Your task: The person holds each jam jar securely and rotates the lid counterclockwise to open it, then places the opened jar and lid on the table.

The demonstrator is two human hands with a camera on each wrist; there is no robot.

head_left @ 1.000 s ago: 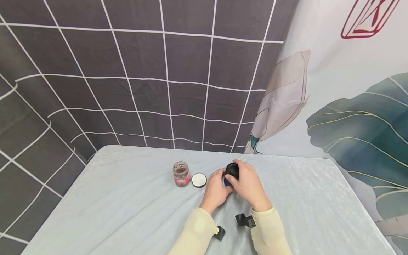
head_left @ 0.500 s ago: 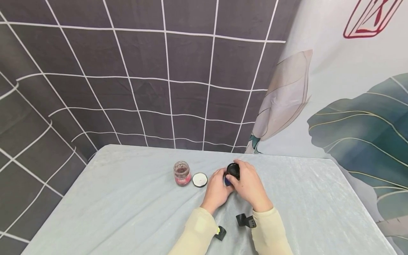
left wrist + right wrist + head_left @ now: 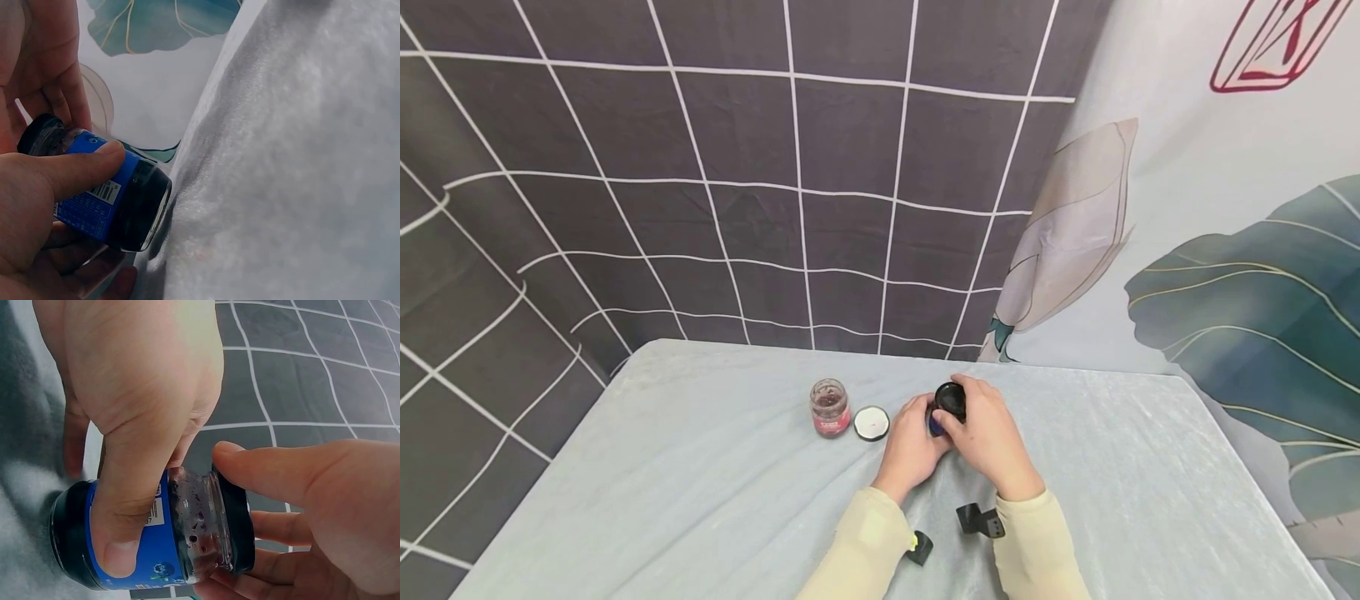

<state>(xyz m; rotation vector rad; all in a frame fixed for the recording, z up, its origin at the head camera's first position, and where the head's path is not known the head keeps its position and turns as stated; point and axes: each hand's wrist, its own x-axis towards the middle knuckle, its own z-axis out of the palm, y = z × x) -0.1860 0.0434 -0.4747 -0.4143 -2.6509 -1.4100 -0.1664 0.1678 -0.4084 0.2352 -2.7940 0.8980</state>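
A glass jar [image 3: 200,525] with a blue label showing blueberries stands between both hands, its dark-filled base close to the cloth. My left hand [image 3: 913,450] grips the body of this jar, its thumb across the label [image 3: 87,206] in the left wrist view. At the mouth sits a black lid [image 3: 236,522], which my right hand [image 3: 988,429] holds by its edge between thumb and fingers. Threaded glass shows beside the lid's rim in the right wrist view; how firmly it is seated I cannot tell.
Left of the hands stands a lidless glass jar [image 3: 831,408] with a red label and dark residue inside. Beside it a lid [image 3: 872,423] lies white side up. A pale cloth covers the table [image 3: 700,483]. Black wrist pieces [image 3: 980,521] hang by the sleeves.
The head view shifts very slightly, so everything sits a little further right. Both hands keep their hold on the blue-labelled jar and its lid, with no clear movement.
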